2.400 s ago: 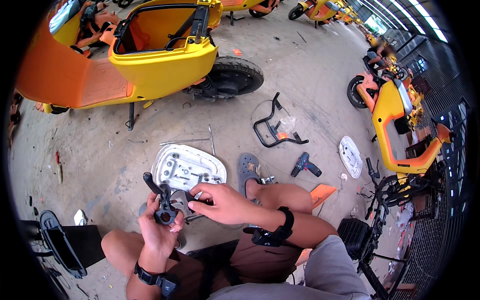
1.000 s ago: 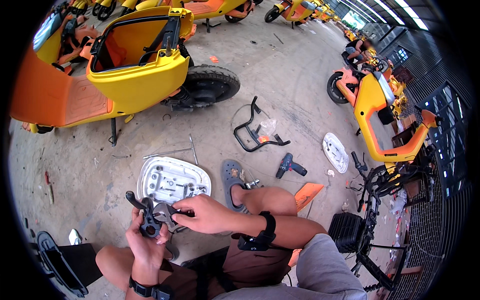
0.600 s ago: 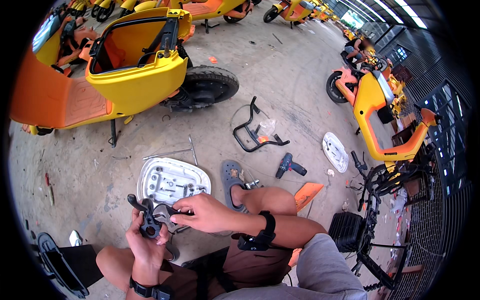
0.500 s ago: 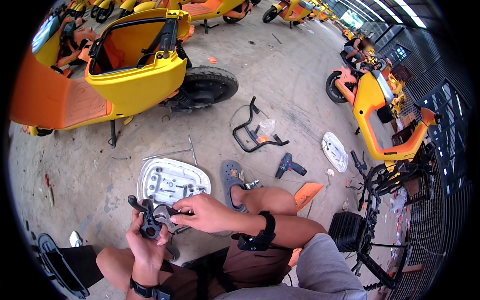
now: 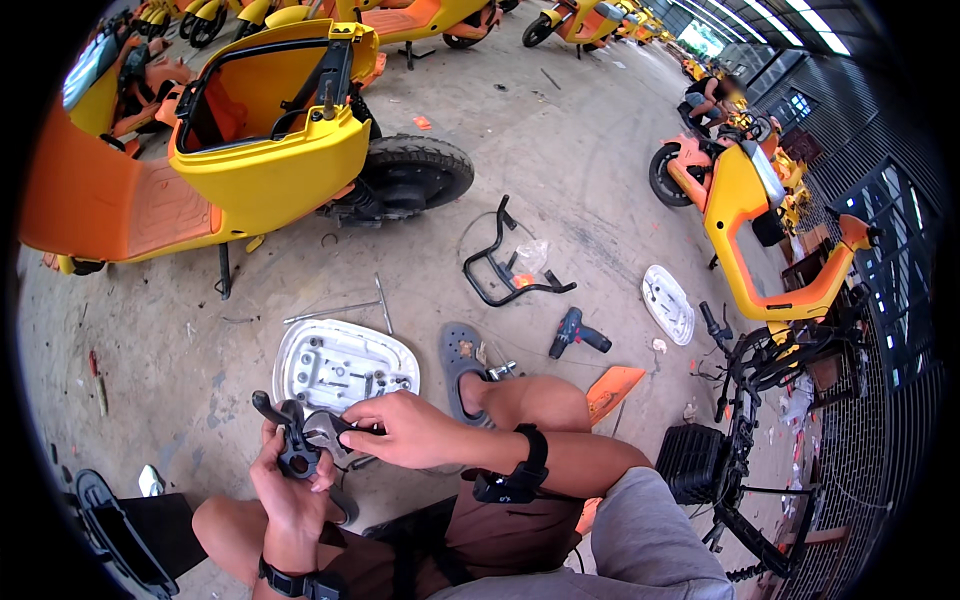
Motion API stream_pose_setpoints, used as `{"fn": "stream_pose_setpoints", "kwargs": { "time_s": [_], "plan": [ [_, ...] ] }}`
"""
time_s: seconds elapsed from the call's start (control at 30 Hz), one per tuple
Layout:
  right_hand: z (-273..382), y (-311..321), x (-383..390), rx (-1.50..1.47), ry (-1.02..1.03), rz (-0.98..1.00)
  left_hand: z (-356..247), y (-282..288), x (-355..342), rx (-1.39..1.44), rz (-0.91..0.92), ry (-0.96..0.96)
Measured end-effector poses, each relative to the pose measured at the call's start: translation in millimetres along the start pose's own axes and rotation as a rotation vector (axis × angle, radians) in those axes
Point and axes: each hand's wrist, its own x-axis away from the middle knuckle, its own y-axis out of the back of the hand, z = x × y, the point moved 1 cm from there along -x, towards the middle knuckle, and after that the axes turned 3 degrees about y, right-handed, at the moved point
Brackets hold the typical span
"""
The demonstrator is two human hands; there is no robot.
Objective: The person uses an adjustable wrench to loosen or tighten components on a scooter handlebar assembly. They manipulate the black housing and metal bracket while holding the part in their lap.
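left hand [image 5: 287,488] — grips black lever part [image 5: 292,432] | right hand [image 5: 405,430] — grips wrench [image 5: 324,431]

Here's the black lever bracket [image 5: 294,440], held up in the left fingers [image 5: 266,470], its round opening facing up, curved lever tipped up and leftward! And right of that bracket, the adjustable wrench [image 5: 324,431], silver head up close to it, dark handle running rightward into the right fingers [image 5: 366,411]!
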Motion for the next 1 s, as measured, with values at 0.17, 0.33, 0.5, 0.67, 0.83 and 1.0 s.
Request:
{"fn": "stream_pose_setpoints", "kwargs": {
  "time_s": [0.17, 0.33, 0.5, 0.67, 0.83, 1.0],
  "plan": [
    [3, 3, 0, -0.008, -0.046, 0.042, 0, -1, 0, 0.014, -0.003, -0.008],
    [4, 4, -1, -0.039, -0.106, 0.062, 1, -4, 1, -0.006, -0.029, -0.008],
    [0, -2, 0, -0.031, -0.018, -0.021, 1, -2, 0, -0.006, -0.019, -0.016],
    [-3, -2, -2, -0.043, -0.048, 0.032, 1, -3, 0, 0.002, -0.021, -0.011],
    [0, -1, 0, -0.063, -0.054, 0.005, 1, -4, 1, 0.008, -0.041, -0.013],
    [4, 1, 2, -0.004, -0.088, 0.011, 1, -5, 2, -0.001, -0.030, -0.021]
  ]
}}
